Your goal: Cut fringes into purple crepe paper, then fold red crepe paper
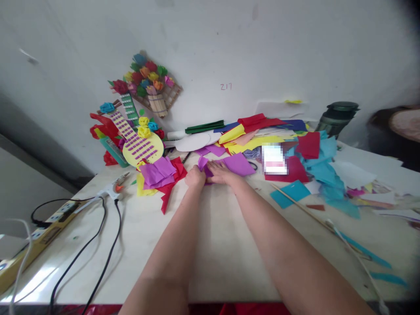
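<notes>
A sheet of purple crepe paper [241,164] lies at the middle of the table, with one edge raised in a fold between my hands. My left hand [195,176] is closed, its fingers pinching the paper's left end. Flat across the sheet rests my right hand [219,172], fingers stretched out and pressing on it. Left of my hands is a pile of purple paper pieces [159,172] over red paper [179,170] and yellow paper [141,187]. The black handle of what looks like scissors [253,166] shows beside the sheet's right end.
A glue gun [111,189] with a black cord lies left, near a power strip [49,227]. Behind stand a paper-flower guitar [144,151] and flower basket [157,104]. Coloured paper [323,162], a wooden stick [300,205] and a dark bottle [336,118] are right.
</notes>
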`<state>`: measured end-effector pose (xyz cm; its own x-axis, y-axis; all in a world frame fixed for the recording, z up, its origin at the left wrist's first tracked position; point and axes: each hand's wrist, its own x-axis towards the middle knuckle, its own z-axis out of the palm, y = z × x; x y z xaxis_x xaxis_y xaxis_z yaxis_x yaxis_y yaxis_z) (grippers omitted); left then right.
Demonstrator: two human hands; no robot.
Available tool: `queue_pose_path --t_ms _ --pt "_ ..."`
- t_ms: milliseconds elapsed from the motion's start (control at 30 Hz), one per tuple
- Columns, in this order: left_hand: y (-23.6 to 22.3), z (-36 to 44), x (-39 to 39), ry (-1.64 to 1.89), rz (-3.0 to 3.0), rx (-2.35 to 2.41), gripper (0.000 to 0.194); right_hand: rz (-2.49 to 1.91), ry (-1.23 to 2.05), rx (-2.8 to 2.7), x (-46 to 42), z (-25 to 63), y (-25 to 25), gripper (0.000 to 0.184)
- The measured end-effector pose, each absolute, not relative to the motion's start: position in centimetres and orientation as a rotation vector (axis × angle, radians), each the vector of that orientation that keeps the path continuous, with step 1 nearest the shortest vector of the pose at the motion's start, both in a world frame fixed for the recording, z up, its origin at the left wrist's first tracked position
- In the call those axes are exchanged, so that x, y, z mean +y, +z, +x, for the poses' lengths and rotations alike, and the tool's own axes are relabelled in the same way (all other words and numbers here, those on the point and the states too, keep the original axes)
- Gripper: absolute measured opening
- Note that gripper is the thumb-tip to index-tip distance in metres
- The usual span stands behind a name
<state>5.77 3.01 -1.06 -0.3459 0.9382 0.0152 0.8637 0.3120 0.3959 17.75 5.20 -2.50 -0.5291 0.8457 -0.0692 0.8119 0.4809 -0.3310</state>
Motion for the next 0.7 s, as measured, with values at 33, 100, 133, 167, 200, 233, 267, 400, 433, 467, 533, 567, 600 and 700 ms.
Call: queue_pose_path --t_ms 33,100,133,167,200,233,267,400,433,467,533,567,600,700 --pt "-1.0 5.8 3.0 0.498 1.654 2.359 0.038 -1.460 0.527 -2.601 5.4 17.9 -2.5 0.084" --pt "-1.1 5.9 3.0 0.496 1.666 2.372 0.037 -1.448 0.571 -2.580 5.7 18.0 -2.6 0.078" --pt "-1.2 5.9 3.0 0.498 1.672 2.383 0.036 -1.442 0.582 -2.568 5.8 18.1 -2.6 0.075" --pt "-1.2 6.0 3.0 0.503 1.676 2.397 0.036 -1.441 0.588 -2.554 5.9 18.1 -2.6 0.072" --pt "-1.3 6.1 3.0 0.512 1.680 2.409 0.036 -1.442 0.590 -2.535 5.9 18.0 -2.6 0.069" --pt "-1.4 6.1 3.0 0.525 1.684 2.419 0.035 -1.446 0.590 -2.508 6.0 18.0 -2.5 0.067" --pt "-1.5 6.2 3.0 0.539 1.687 2.425 0.035 -1.451 0.594 -2.478 6.0 18.0 -2.5 0.065" --pt "-1.7 6.1 3.1 0.593 1.693 2.409 0.038 -1.453 0.637 -2.364 6.4 18.2 -2.5 0.063" --pt "-1.7 6.1 3.1 0.604 1.691 2.402 0.039 -1.454 0.644 -2.343 6.5 18.3 -2.5 0.063" --pt "-1.7 6.1 3.1 0.615 1.689 2.395 0.040 -1.457 0.645 -2.328 6.6 18.3 -2.6 0.063" --pt "-1.7 6.0 3.1 0.637 1.689 2.384 0.040 -1.469 0.633 -2.312 6.7 18.3 -2.8 0.061" --pt "-1.7 6.0 3.1 0.651 1.693 2.380 0.041 -1.472 0.620 -2.307 6.7 18.2 -2.9 0.060" --pt "-1.7 5.9 3.2 0.665 1.697 2.375 0.041 -1.473 0.607 -2.297 6.7 18.2 -3.0 0.060" --pt "-1.8 5.8 3.3 0.711 1.714 2.348 0.042 -1.460 0.577 -2.197 6.5 18.2 -3.0 0.058"
